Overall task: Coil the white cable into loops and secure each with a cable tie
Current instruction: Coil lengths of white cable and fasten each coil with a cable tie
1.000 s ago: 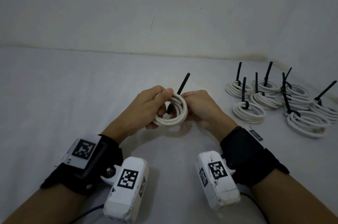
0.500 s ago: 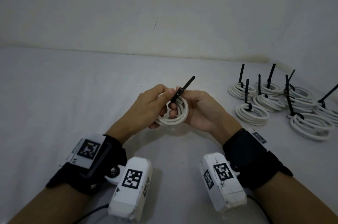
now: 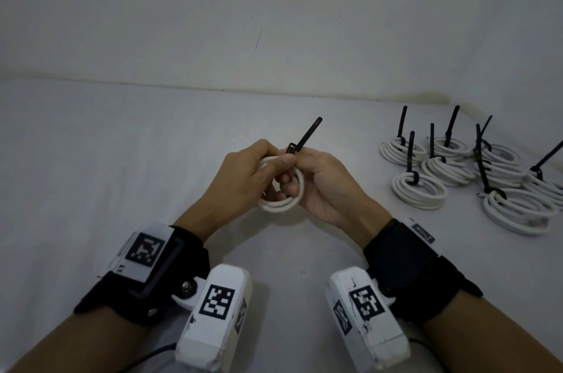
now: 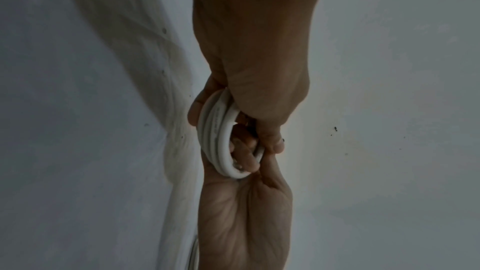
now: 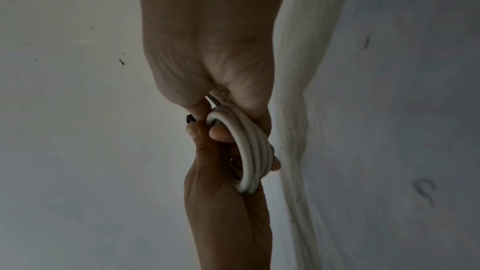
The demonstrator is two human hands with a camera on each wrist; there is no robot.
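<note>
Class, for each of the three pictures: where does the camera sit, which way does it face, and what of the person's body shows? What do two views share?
Head: on the head, facing forward and down; left hand, right hand, both forearms, tied coils.
Left wrist: looks along the left hand to the white cable coil.
Right wrist: looks along the right hand.
Both wrist views share the coil and both hands.

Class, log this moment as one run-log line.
left hand: grips cable coil | right hand: holds coil | cable tie: around coil
</note>
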